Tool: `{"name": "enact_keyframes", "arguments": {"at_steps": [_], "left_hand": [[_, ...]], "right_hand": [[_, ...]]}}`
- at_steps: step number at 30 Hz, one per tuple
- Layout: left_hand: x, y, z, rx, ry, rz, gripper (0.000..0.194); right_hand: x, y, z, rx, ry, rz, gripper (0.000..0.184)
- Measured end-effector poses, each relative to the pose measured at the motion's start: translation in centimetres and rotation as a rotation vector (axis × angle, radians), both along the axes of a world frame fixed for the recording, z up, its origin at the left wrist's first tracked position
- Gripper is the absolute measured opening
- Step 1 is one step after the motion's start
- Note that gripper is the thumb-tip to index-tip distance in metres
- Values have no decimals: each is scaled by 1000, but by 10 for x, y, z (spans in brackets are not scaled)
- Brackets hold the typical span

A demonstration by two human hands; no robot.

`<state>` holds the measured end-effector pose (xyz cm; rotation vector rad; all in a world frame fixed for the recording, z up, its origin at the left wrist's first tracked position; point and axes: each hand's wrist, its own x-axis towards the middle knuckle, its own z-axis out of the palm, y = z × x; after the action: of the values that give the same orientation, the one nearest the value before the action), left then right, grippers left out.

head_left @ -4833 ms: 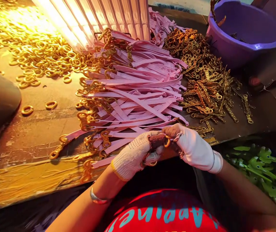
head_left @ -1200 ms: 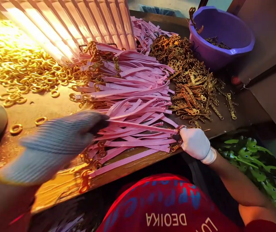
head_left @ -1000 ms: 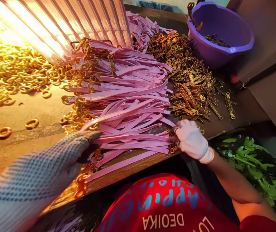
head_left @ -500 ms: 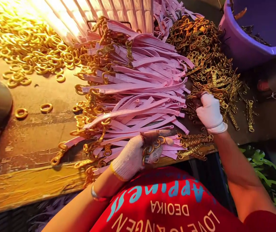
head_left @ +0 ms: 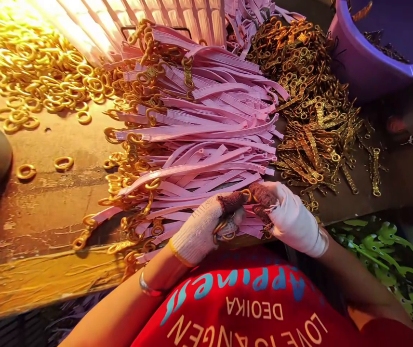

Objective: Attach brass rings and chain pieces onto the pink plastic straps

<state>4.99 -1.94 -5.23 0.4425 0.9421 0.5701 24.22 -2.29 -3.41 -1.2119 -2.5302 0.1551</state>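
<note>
My left hand [head_left: 206,226], in a white knit glove with dark, stained fingertips, is closed around several gold rings [head_left: 224,236]. One gold ring [head_left: 250,194] shows between the fingertips of both hands, which meet just above the table's front edge. My right hand [head_left: 289,219], also gloved in white, has its dark fingertips pinched together at that ring. What else those fingers hold is hidden. Beneath and behind the hands lie many pink straps [head_left: 206,130] with gold rings and links at their left ends.
Loose gold rings [head_left: 36,67] pile up at the upper left, near a pale ribbed basket [head_left: 163,19]. To the right lies a heap of gold chain-like links [head_left: 307,120]. A purple tub [head_left: 351,67] stands behind it. The wooden table edge [head_left: 47,279] runs along the front.
My right hand has come from the heap of gold links, down and left, to meet my left hand. The left hand stays near the same place, still holding rings.
</note>
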Motion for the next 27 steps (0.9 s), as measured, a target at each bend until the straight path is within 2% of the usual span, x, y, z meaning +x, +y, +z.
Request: {"name": "enact_keyframes", "arguments": {"at_steps": [3,5,8,11,13,15,18,20,22,25,27], "left_hand": [[2,1,0,66,12,-100,41],[1,1,1,152,75,-156,42],[-3,-1,5,372,285,-136,28],[-6,-5,6,529,373,-111,26],[-6,-8,3,474,298,-192,21],[-2,-10,-3,319,147,-224,26],[4,-13,-9,162,-7,-123,29],[7,-11,-9,175,13,-102,28],[7,-4,-7,331,174,-181,26],[8,14,-5,756,635,-358,12],[12,26,-5,961,937,-531,25]], "right_hand": [[-2,1,-4,180,-98,-7,17],[-1,1,-6,221,-147,-43,16],[3,1,-2,127,-265,-58,22],[6,0,5,-116,-320,27,10],[4,-3,7,-253,-308,47,13],[-2,-9,6,-307,-316,-3,18],[-12,-21,5,-356,-315,-154,20],[-14,-27,6,-432,-291,-248,16],[-10,-29,8,-493,-277,-288,13],[9,-23,8,-449,-237,-360,14],[24,-18,4,-400,-168,-440,17]]}}
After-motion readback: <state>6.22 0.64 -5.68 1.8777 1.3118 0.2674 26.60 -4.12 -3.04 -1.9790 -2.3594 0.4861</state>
